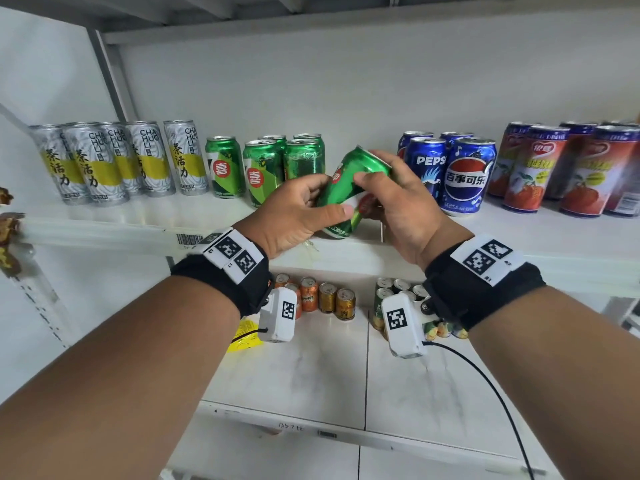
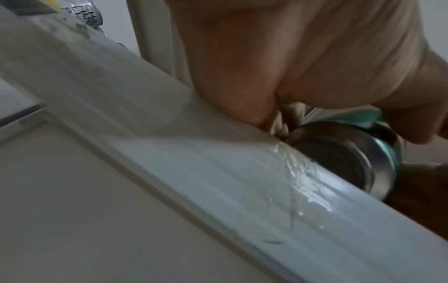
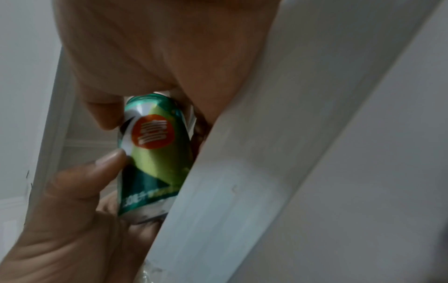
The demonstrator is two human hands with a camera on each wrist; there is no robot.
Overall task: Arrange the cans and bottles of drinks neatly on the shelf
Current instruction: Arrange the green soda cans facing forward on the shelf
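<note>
A green 7-Up can (image 1: 346, 192) is tilted, its top leaning right and back, above the front of the white shelf (image 1: 104, 230). My left hand (image 1: 298, 213) grips its lower half, thumb across the front. My right hand (image 1: 391, 199) holds its upper half, fingers curled over the top. The left wrist view shows the can's silver base (image 2: 339, 162) by the shelf edge (image 2: 218, 172). In the right wrist view the can's red logo (image 3: 152, 134) sits between my right thumb and the other hand's thumb (image 3: 97, 172).
Standing on the shelf, left to right: several tall silver-yellow tea cans (image 1: 104, 161), green 7-Up cans (image 1: 263, 164), blue Pepsi cans (image 1: 464, 174), red juice cans (image 1: 554, 171). A gap lies behind the held can. The lower shelf (image 1: 311, 375) carries small orange cans (image 1: 318, 297) and others.
</note>
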